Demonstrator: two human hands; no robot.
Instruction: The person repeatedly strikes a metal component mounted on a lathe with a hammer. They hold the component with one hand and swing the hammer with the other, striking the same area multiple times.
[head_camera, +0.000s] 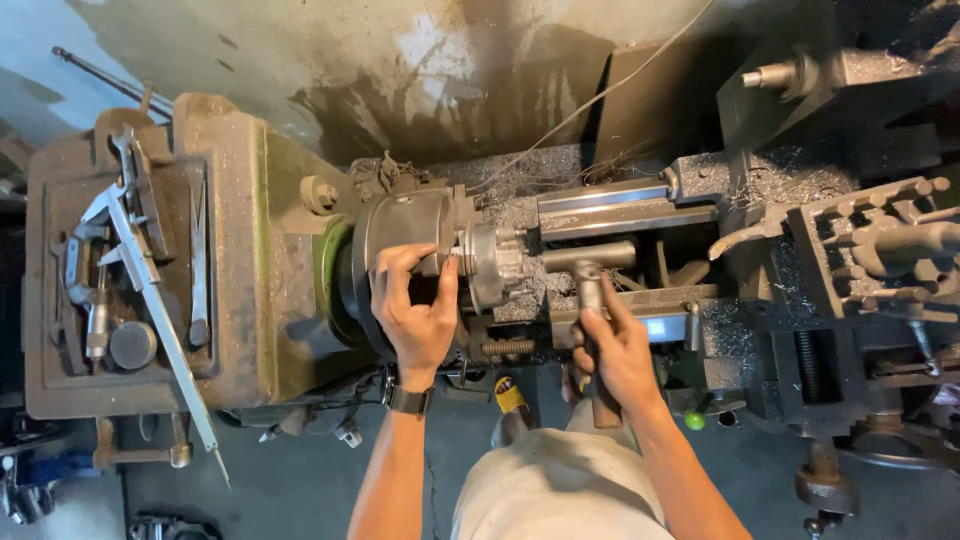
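I see the metal workpiece seated in the lathe chuck. My left hand wraps the chuck; my right hand grips the chuck key. It looks mounted, tightening unfinished. Calipers lie on the headstock.

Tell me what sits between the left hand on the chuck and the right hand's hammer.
In the head view, a round grey metal workpiece sits between the left hand on the chuck and the hammer in the right hand.
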